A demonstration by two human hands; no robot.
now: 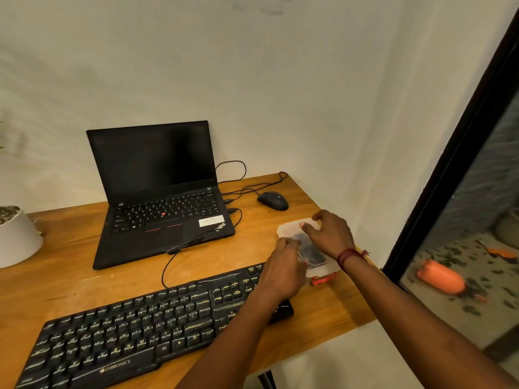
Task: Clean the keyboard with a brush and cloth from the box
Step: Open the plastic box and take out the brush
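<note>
While the keyboard (pixel 126 327) lies across the lower left of the bench (pixel 70 248), the left hand (pixel 283 272) and right hand (pixel 331 235) curl their fingers round the clear box (pixel 286 228) at right centre.

Keyboard (pixel 126 329) black, legends white and yellowish, white ZEBRONICS logo; laptop (pixel 157 192) black with a red trackpoint dot, red stripes above the trackpad and a white sticker (pixel 211 220); mouse (pixel 273 201) and cables (pixel 168 265) black. Box (pixel 289 227) translucent whitish, something dark showing through, orange-red clip (pixel 323 279) at the near end; red thread band (pixel 349 256) on the right wrist. Table (pixel 70 256) orange-brown wood grain, pot (pixel 16 240) white with speckled grey gravel, wall (pixel 280 94) off-white, window frame (pixel 455 153) black, orange object (pixel 441 277) on dark-flecked grey ground behind the glass.
</note>
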